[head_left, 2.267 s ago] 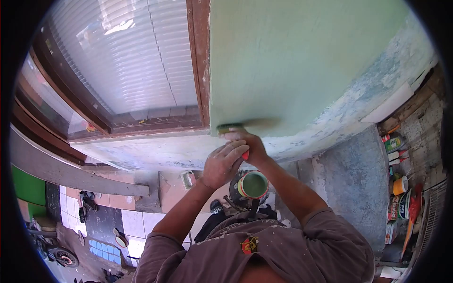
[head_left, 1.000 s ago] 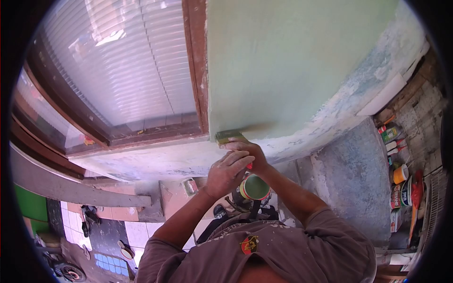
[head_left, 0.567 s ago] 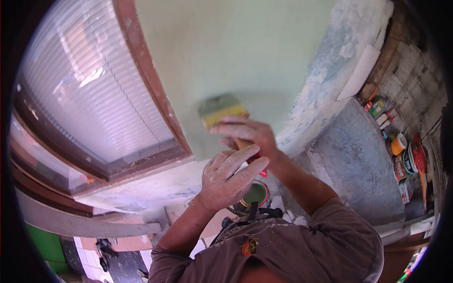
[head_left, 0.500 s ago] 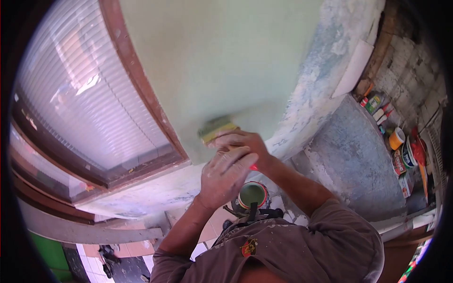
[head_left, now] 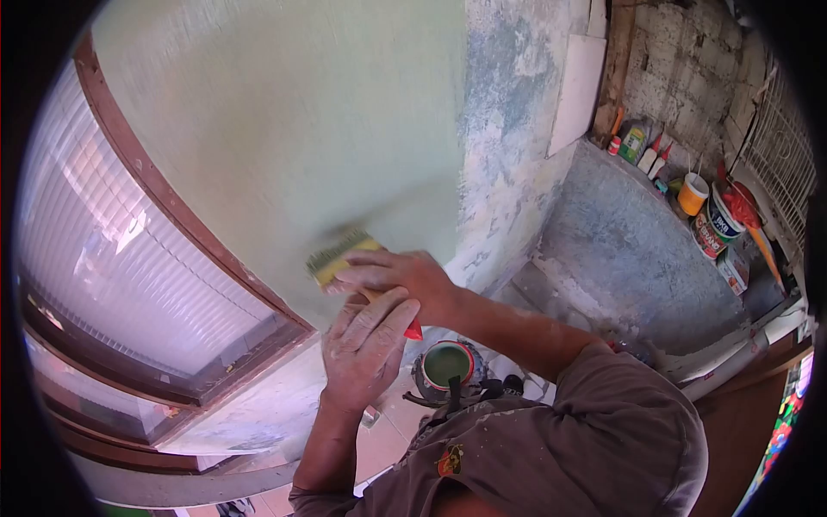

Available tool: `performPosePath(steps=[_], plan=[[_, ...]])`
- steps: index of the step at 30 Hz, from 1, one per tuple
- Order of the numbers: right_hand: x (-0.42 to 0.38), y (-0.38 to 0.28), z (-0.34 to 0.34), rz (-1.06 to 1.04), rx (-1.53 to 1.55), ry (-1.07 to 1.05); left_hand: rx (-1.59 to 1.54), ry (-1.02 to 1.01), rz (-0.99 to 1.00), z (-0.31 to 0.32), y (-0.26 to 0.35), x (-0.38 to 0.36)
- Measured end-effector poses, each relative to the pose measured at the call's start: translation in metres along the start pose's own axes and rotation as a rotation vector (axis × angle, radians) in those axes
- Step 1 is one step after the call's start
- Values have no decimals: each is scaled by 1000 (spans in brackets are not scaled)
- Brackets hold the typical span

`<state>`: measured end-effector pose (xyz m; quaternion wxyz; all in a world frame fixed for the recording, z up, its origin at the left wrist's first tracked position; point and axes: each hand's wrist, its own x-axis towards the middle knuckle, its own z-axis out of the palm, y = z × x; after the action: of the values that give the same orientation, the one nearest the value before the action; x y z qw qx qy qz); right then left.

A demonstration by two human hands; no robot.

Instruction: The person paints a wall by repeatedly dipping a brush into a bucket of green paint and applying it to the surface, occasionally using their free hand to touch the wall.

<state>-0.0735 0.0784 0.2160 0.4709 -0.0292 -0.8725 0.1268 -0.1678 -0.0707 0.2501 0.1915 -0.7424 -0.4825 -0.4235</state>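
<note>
A wide paintbrush [head_left: 322,269] with yellowish-green bristles is held up against the pale green painted wall [head_left: 345,103]. My right hand [head_left: 412,281] grips it near the base of the bristles, fingers closed around it. Just below, my left hand [head_left: 366,346] wraps the wooden handle, whose red end [head_left: 414,330] sticks out beside the fingers. Both hands look dusted with pale paint. Beneath them, in front of my body, stands an open paint bucket [head_left: 449,365] with green paint inside and a red-edged rim.
On the left, a brown window frame [head_left: 172,202] borders the painted wall. A patchy blue-white unpainted strip [head_left: 504,112] runs down its right. Along a ledge at far right stand bottles [head_left: 633,145], an orange-and-white container [head_left: 693,195] and a labelled tub [head_left: 718,226].
The view has turned, so the wall and window sit further left and more of the ledge side shows. Both hands keep hold of the brush, which appears slightly nearer the window frame.
</note>
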Motion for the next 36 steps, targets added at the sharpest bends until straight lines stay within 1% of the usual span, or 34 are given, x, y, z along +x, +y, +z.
performPosePath(steps=[1,3,4,7,8,11,14,18,20,23,24,26,29,31,33,35,36], plan=[[-13,0,0,73,7,-38,-8,-71,-2,1,0,-2],[-34,1,-6,75,-62,-155,-21,-211,-9,4,1,-6],[-44,3,-10,73,-96,-216,-39,-217,17,11,-1,-12],[-66,11,-21,40,-204,-248,-100,-337,43,22,10,-5],[-72,12,-33,85,-234,-285,-80,-381,53,28,16,-2],[-93,28,-49,18,-243,-210,-93,-488,59,47,33,14],[-100,40,-79,41,-160,-128,-92,-537,87,73,51,34],[-120,70,-113,148,124,65,-85,-562,156,118,71,73],[-142,93,-122,280,333,157,-86,-589,199,142,76,96],[-191,127,-112,570,684,354,-181,-518,241,178,71,140],[-208,133,-114,637,723,380,-99,-487,262,190,61,154],[-211,128,-128,1015,829,478,29,-422,306,210,34,189],[-241,135,-137,1132,988,563,255,-300,417,243,-10,253],[-262,137,-131,1193,1017,622,337,-213,500,269,-48,291],[-286,137,-122,1294,1018,645,439,-331,516,284,-63,325],[-306,139,-111,1333,998,622,427,-339,398,305,-79,327],[-317,138,-106,1360,986,607,418,-347,333,316,-85,314]])
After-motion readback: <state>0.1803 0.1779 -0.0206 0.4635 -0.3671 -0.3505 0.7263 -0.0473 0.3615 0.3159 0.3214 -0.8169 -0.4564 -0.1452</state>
